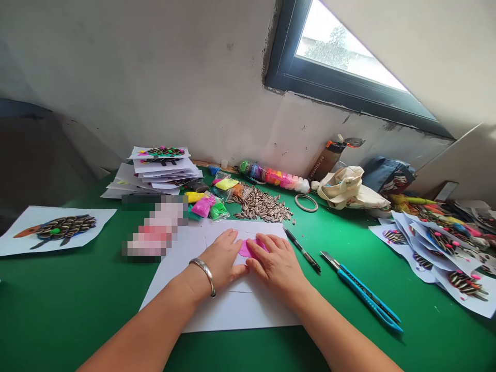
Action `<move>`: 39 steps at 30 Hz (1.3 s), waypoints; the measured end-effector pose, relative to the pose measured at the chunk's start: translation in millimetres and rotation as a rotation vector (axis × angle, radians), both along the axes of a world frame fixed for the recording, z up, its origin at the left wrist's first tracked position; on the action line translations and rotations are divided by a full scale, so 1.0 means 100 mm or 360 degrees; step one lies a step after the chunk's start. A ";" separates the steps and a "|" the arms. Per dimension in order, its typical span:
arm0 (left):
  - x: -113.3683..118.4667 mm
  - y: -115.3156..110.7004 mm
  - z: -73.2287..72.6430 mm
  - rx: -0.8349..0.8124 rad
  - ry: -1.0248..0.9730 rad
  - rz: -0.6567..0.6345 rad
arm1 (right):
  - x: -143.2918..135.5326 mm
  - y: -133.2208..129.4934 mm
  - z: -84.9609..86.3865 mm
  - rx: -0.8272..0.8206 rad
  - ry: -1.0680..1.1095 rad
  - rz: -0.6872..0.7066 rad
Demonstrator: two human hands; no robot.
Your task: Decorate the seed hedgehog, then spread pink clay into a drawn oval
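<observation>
While both hands are meeting low at the center of the frame, pink clay (245,249) is lying between and partly under the fingers, on white paper (248,312) covering part of the green bench (77,320). Left hand (222,256), bracelet (205,271) on wrist, is resting open and flat, fingertips at the clay's left edge; right hand (277,261) is spreading open over its right side, fingers slightly bent. Neither is gripping anything. Progress, judging by looks: clay is already lying out as a thin, uneven patch, so shaping seems early; outline under the right fingers is hidden, cannot tell. Thin lines are running around it, drawn or a smaller sheet's edges, unclear. No seeds are showing on the visible pink part; sunflower seeds (263,204) are sitting loose in a pile beyond the hands, beside colored clay packets (203,206). Pen (304,251) and blue cutter (366,292) are lying to the right, neither in hand. Seed-and-clay pictures are showing on the sheet at left (91,245), the upper-left stack (166,173) and the right-hand stack (416,258); these are looking much further along than the pink patch.
</observation>
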State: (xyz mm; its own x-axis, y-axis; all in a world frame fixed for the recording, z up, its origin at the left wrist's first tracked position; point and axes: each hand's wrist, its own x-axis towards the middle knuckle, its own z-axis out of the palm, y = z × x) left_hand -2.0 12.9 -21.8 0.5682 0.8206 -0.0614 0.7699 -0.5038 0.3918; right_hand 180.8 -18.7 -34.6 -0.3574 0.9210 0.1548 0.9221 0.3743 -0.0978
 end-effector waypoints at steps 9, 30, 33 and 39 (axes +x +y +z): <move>0.00 0.00 0.00 0.0021 0.0004 -0.0009 | 0.02 0.05 0.03 -0.0069 0.0080 -0.0033; 0.00 0.01 -0.03 0.0021 -0.0055 -0.0002 | 0.02 0.02 -0.03 -0.0019 -0.0004 -0.0040; 0.00 0.01 -0.02 0.0011 -0.0066 -0.0006 | 0.03 0.03 -0.02 -0.0048 0.0032 -0.0035; -0.01 0.01 -0.02 -0.0032 -0.0109 0.0009 | 0.26 0.00 0.07 -0.0287 0.0215 0.0140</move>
